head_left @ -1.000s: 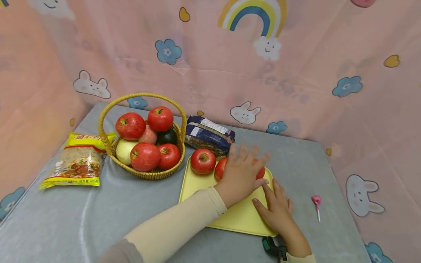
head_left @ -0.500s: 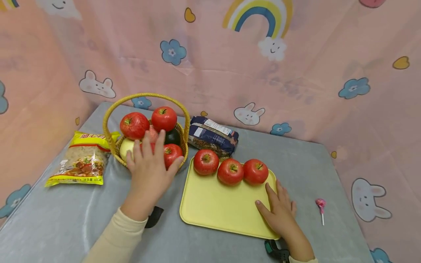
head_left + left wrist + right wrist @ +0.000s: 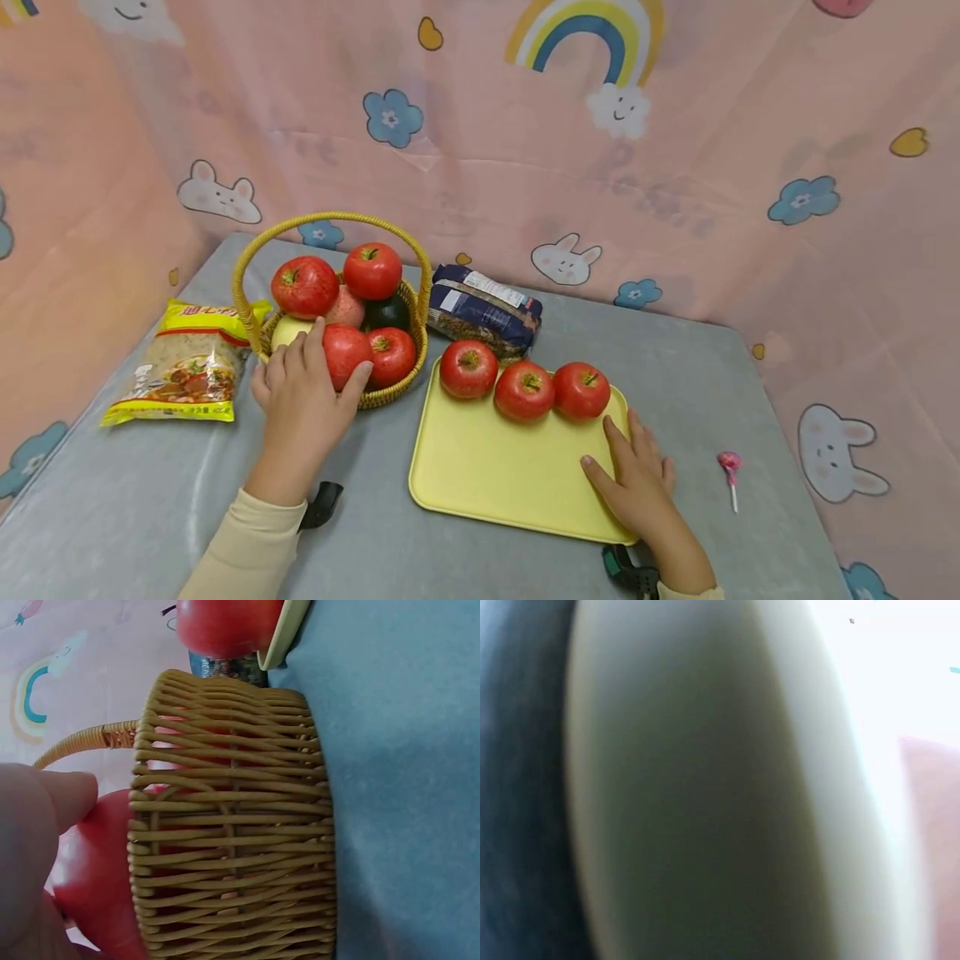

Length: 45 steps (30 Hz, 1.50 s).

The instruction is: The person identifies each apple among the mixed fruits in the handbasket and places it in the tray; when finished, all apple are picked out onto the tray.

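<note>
A red apple (image 3: 345,354) sits at the near side of the wicker basket (image 3: 390,390), and the left hand (image 3: 300,417) grasps it, fingers curled about its left side and thumb against its right. More fruit fills the basket, whose handle arches overhead. Just to its right lies a yellow tray (image 3: 495,475) with three apples (image 3: 523,392) in a row along its far edge. The right hand (image 3: 637,479) holds nothing, its fingers spread and resting at the tray's right edge; the right wrist view is too blurred to add more. A dark blue bag (image 3: 486,308) lies behind the tray, and a yellow-ended packet (image 3: 183,367) lies left of the basket, near its rim. All this stands on a table (image 3: 390,550) under soft grey cloth, its back edge meeting a pink printed backdrop (image 3: 480,192) that also flanks both sides. Bare cloth runs in front of the tray's near edge and between the right hand and a lollipop (image 3: 730,471), with another strip from there to the slanting right edge.
</note>
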Motion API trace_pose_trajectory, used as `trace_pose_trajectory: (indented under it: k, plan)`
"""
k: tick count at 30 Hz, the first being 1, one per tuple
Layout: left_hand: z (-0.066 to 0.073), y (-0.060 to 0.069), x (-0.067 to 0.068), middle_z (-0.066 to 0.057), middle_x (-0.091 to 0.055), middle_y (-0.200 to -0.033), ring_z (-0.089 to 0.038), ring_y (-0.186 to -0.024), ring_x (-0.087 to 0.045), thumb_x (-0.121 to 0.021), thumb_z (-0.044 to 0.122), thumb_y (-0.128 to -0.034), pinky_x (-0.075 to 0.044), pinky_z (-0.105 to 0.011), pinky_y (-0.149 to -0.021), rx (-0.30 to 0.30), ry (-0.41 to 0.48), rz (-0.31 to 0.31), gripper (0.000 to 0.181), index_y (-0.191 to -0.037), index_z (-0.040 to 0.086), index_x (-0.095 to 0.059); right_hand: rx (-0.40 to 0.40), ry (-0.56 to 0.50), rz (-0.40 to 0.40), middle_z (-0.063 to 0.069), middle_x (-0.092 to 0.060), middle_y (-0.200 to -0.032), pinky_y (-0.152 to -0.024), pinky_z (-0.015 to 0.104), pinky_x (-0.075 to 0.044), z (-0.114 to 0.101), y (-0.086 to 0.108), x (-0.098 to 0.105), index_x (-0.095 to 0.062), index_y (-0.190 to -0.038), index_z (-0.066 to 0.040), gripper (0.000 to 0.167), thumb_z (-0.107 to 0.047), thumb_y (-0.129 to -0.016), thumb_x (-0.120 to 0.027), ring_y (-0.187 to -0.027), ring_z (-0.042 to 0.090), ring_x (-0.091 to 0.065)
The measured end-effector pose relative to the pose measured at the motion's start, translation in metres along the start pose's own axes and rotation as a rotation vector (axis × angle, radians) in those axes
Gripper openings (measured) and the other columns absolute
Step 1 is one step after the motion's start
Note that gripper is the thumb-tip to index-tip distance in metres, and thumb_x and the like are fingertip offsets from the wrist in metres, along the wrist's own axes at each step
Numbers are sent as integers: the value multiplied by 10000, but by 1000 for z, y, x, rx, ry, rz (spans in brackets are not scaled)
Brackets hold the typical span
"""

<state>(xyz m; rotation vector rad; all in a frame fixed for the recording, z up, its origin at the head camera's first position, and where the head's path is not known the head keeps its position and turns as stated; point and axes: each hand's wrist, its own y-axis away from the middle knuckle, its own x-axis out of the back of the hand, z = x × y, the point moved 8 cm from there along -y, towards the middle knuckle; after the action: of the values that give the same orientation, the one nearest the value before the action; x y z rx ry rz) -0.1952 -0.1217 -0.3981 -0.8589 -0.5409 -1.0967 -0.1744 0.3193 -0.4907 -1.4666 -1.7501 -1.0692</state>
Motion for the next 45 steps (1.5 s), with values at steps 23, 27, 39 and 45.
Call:
trace_pose_trajectory:
  k: [23, 27, 39, 45]
  plan:
    - [90, 28, -26, -271, -445, -1407, -462, -1263, -515, -965, 138, -774, -537, -615, -973, -337, 365, -13, 711, -1406, 139, -639, 8, -3, 7, 278, 28, -1735, -1102, 817, 98, -2, -2, 0, -306, -1657, -27, 839, -528, -1050, -596, -1546, 574, 49]
    - [104, 50, -61, -248, -466, -1432, -444, -1284, -510, -967, 163, -781, -543, -570, -986, -377, 349, -181, 699, -1406, 170, -655, 6, -5, 6, 274, 28, -1737, -1098, 821, 97, -1, -1, -3, -306, -1659, -31, 839, -526, -1048, -602, -1545, 576, 46]
    - [94, 71, -109, -274, -389, -1538, -494, -1426, -389, -901, 172, -869, -456, -608, -1089, -436, 214, -336, 665, -1446, 149, -571, -4, -3, 1, 266, 32, -1739, -1101, 822, 90, 0, 0, -3, -299, -1662, -35, 838, -526, -1051, -597, -1546, 573, 38]
    - [96, 72, -112, -276, -352, -1587, -508, -1498, -305, -882, 187, -889, -402, -628, -1133, -452, 189, -337, 687, -1478, 144, -531, 2, 0, 7, 271, 32, -1737, -1099, 824, 88, 1, -2, -1, -299, -1661, -33, 843, -535, -1051, -593, -1544, 577, 35]
